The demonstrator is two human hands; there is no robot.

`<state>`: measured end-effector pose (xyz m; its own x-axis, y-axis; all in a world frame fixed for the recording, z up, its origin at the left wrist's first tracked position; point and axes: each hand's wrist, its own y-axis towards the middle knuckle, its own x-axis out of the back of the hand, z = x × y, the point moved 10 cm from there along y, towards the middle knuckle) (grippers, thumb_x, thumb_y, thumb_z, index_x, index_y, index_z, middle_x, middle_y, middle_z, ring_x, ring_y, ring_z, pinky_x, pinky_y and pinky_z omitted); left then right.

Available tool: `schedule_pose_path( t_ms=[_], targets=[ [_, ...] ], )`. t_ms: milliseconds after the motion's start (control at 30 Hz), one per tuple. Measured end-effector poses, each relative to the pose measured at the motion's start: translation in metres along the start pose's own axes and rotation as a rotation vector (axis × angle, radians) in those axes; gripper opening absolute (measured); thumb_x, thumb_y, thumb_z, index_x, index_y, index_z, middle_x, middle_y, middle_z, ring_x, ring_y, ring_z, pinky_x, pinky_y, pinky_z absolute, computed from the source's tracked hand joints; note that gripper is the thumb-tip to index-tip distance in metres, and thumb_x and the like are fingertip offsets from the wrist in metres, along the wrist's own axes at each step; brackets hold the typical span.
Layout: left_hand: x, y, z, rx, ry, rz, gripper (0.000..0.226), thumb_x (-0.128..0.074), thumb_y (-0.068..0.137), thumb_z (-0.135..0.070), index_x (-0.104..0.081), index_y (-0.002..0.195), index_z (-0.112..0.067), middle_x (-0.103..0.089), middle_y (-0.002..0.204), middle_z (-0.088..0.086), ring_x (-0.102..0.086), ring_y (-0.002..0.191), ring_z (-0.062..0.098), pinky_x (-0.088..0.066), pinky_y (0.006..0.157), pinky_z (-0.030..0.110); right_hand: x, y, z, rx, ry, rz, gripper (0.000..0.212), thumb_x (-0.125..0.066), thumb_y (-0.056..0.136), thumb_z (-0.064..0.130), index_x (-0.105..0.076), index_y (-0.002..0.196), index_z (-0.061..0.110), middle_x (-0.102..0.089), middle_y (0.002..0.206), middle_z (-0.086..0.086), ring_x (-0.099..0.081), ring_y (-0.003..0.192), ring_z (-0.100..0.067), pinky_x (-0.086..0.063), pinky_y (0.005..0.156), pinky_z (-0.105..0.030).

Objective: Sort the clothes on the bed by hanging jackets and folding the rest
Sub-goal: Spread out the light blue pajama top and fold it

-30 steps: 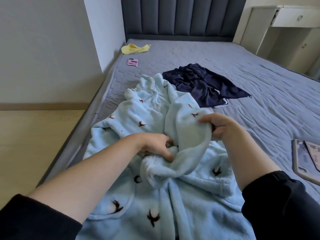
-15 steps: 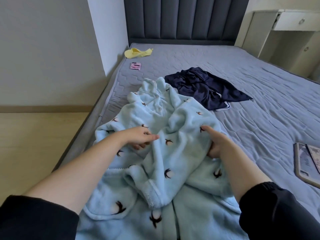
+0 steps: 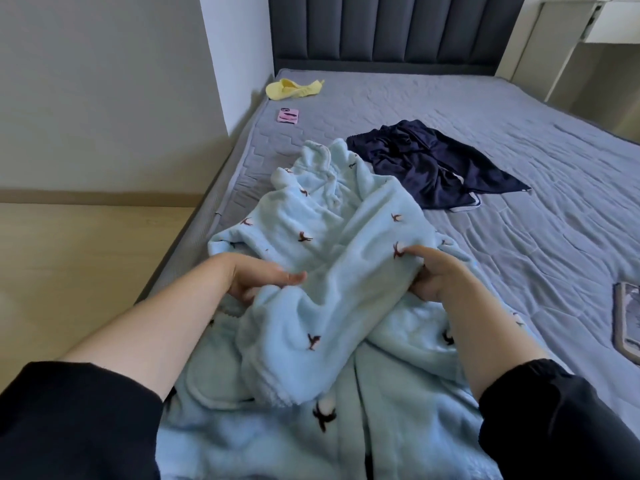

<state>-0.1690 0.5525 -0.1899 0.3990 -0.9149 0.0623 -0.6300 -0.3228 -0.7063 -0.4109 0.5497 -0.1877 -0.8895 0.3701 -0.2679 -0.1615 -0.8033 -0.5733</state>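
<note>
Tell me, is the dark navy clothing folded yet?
Not folded. The dark navy garment lies crumpled and loosely spread on the grey quilted bed.

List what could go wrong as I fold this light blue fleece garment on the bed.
1. The light blue fleece garment is bunched between the left hand and the right hand; folding it like this would likely trap creases.
2. Its top lies right beside the navy shorts; spreading it out may drag or bury them.
3. It sits close to the left edge of the bed; a pull that way could slide it onto the floor.
</note>
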Motion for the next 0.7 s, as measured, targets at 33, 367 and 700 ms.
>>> schedule_pose_path(
  t_ms=[33, 367, 700],
  targets=[
    [-0.001, 0.000, -0.004, -0.075, 0.000, 0.006, 0.090, -0.080, 0.068, -0.048, -0.045, 0.136, -0.002, -0.054, 0.135, 0.016, -0.051, 0.125, 0.031, -0.036, 0.109, 0.047, 0.003, 0.003, 0.006, 0.042, 0.010, -0.041, 0.030, -0.057, 0.088, 0.002, -0.058, 0.118, 0.007, -0.066, 0.098, -0.012, -0.063, 0.082, -0.026, -0.051, 0.067, -0.041],
    [0.007, -0.033, 0.028, 0.193, 0.254, -0.064, 0.062, -0.057, 0.066, -0.068, -0.059, 0.096, -0.015, -0.059, 0.090, 0.005, -0.056, 0.062, 0.011, -0.044, 0.056, 0.021, 0.006, -0.013, 0.051, 0.506, -1.068, -0.622, 0.077, -0.061, 0.082, 0.021, -0.019, 0.144, 0.006, -0.023, 0.149, -0.018, -0.023, 0.135, -0.037, -0.029, 0.106, -0.048],
    [-0.021, -0.043, 0.017, -0.226, -0.247, -0.079, 0.065, -0.083, 0.067, -0.035, -0.057, 0.121, -0.009, -0.068, 0.116, 0.006, -0.065, 0.106, 0.020, -0.052, 0.087, 0.031, -0.058, -0.003, 0.017, 0.556, -1.511, -0.340, 0.057, -0.026, 0.098, 0.044, -0.023, 0.147, 0.015, -0.011, 0.158, -0.008, -0.004, 0.146, -0.030, -0.003, 0.116, -0.051]
  ],
)
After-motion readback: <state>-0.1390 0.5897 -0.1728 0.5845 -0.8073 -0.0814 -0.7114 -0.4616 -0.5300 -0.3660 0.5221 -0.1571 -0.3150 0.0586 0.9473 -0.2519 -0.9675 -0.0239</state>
